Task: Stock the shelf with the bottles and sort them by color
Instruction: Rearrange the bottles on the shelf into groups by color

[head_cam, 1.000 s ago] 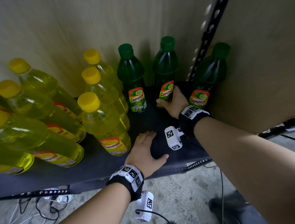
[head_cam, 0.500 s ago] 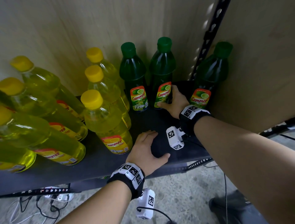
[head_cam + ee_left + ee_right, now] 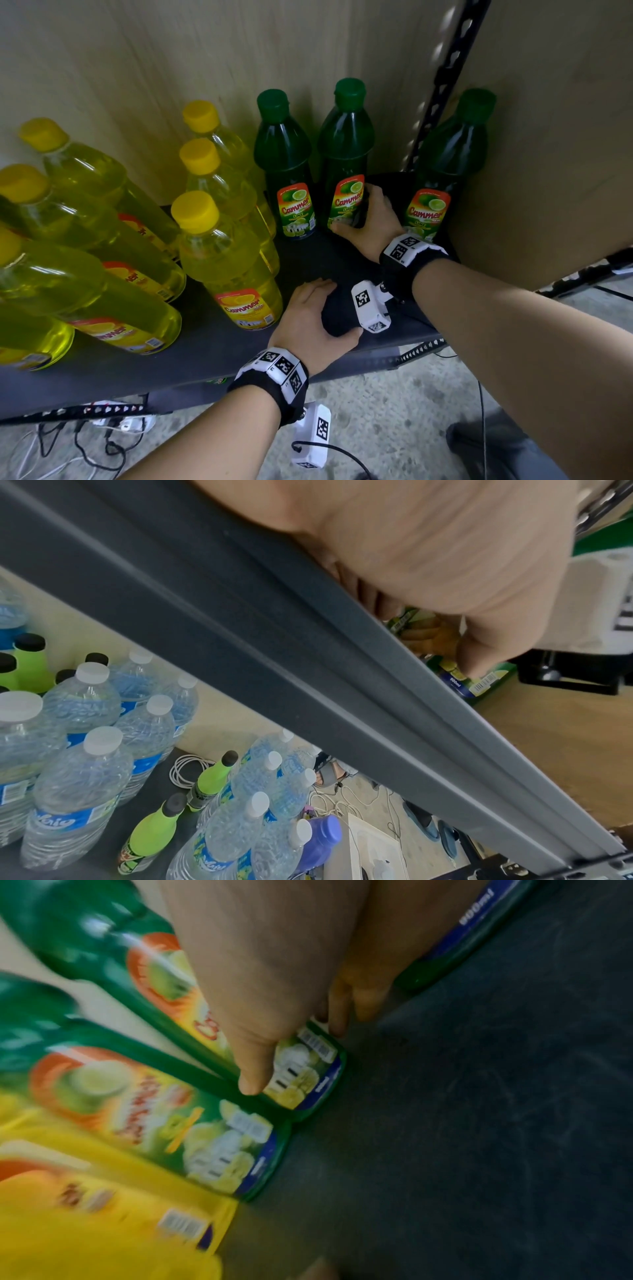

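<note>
Head view: right hand (image 3: 371, 222) grips the base of the middle green bottle (image 3: 344, 154), upright at the shelf (image 3: 205, 342) rear beside its left neighbour (image 3: 286, 164). Left hand (image 3: 308, 322) rests flat, fingers relaxed, on the shelf front. Yellow bottles (image 3: 222, 253) stand grouped left. Judged step: closing up the green row. Next: slide in the far-right green bottle (image 3: 445, 164), kept upright.

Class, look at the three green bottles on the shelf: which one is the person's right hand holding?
The middle green bottle. The right hand grips its lower labelled part, while the green bottle to its left and the one by the shelf's right end stand untouched.
</note>
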A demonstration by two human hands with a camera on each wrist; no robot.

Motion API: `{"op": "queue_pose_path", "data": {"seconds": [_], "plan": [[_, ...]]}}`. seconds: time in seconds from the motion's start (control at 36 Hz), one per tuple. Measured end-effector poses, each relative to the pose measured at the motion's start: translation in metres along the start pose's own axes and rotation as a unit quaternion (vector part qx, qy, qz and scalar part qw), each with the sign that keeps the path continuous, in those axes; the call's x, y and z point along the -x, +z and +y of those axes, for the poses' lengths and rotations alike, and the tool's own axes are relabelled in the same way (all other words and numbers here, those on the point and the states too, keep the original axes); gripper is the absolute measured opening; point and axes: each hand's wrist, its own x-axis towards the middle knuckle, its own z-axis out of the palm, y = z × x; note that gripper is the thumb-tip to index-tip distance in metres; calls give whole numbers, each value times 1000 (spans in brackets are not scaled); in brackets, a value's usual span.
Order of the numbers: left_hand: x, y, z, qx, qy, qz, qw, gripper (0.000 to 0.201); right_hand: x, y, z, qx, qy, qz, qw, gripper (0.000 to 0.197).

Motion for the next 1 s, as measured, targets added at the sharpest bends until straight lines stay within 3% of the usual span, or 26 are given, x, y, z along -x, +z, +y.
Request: {"op": "queue_pose_path", "data": {"seconds": [0.06,0.17,0.31,0.39,0.47,0.58,0.69,0.83,1.0], "plan": [[0,0,-1,1,2,-1,1000,84,10,-3,-9,9,-20,43,999,89],[1,0,-1,2,-1,0,1000,80,27,-23,-39,-7,-87,129,988,63],[1,-1,-2,-12,-4,-23,1000,72,31,-56,-94,20,-217,133,967,33],[5,-3,-4,-24,4,-47,999,68,25,-69,-120,25,-260,80,962,45],[17,-6,-7,-36,23,-63,997,65,12,-71,-137,71,-258,37,963,61],[42,-15,-19,-44,39,-70,996,55,2,-64,-152,107,-243,-10,964,53],[59,-24,-33,-47,52,-68,995,50,-1,-60,-162,131,-233,-14,964,50],[62,-29,-37,-38,56,-59,996,47,2,-56,-167,200,-200,-13,959,59],[61,-28,-40,-34,68,-53,996,46,19,-62,-164,190,-203,-34,960,76]]}}
